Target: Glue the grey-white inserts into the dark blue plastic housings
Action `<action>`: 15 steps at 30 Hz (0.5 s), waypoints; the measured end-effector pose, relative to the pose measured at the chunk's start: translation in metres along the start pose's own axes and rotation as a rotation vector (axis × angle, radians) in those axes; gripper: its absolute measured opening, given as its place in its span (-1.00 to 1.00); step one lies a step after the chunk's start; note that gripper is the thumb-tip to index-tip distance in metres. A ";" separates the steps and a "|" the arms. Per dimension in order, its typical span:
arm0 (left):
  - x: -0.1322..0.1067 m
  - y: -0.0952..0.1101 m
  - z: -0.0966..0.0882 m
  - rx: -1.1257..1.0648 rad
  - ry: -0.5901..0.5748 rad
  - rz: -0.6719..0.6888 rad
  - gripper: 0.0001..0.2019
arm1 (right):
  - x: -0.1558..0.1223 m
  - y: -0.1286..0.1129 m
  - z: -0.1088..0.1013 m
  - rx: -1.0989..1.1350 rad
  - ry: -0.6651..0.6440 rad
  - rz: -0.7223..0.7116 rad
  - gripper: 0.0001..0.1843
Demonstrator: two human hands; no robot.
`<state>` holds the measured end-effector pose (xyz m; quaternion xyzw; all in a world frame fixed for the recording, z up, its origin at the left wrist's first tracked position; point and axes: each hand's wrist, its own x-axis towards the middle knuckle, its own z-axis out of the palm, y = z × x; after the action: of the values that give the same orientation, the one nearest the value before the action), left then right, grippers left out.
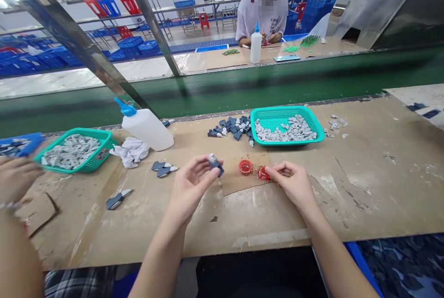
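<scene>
Left hand (196, 175): grip narrow, thumb and fingers holding one part (216, 166), dark blue with a light grey end, raised above the table (277, 224), grey end uppermost. Risk: slipping or turning, the hold being by fingertips on a small, angular body.

Right hand (289, 180): grip narrow, fingertips together at the dish (262, 177); whether they pinch anything small, cannot tell.

Dish, red, on the card (239, 186). Risk: being dragged or tipped, the fingertips being right at it.

Cup (245, 174), red, just left of the dish, glossy inside. Risk: being knocked by either hand, standing between the two; if the gloss is wet, a spill or a smear on the part.

Pile (237, 127), similar blue-and-grey parts, beside the basket (291, 142). Risk: mixing with the basket's grey pieces (300, 129), the two lying close.

Bottle (147, 129), white, blue nozzle, leaning. Risk: toppling or leaking, being off upright.

Co-worker's hand (19, 175), far left, blurred, near another basket (92, 161); well apart from the left hand, so a bump seems unlikely.
</scene>
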<state>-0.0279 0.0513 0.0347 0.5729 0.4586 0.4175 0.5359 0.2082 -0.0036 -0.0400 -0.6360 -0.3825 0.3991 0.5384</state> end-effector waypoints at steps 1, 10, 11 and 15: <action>-0.006 -0.004 0.002 -0.060 0.017 -0.034 -0.69 | 0.000 0.000 0.000 0.006 -0.003 -0.001 -0.60; -0.031 -0.027 0.048 -0.373 0.114 -0.187 -0.71 | -0.024 -0.023 -0.005 0.209 -0.044 0.027 -0.69; -0.033 -0.028 0.055 -0.394 0.117 -0.182 -0.72 | -0.029 -0.029 -0.004 0.229 -0.063 0.027 -0.70; -0.037 -0.026 0.073 -0.472 0.119 -0.134 -0.74 | -0.043 -0.046 0.007 0.297 -0.167 0.031 -0.73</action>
<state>0.0325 -0.0010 0.0031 0.3746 0.4160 0.5098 0.6533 0.1827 -0.0350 0.0086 -0.5199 -0.3529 0.5109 0.5867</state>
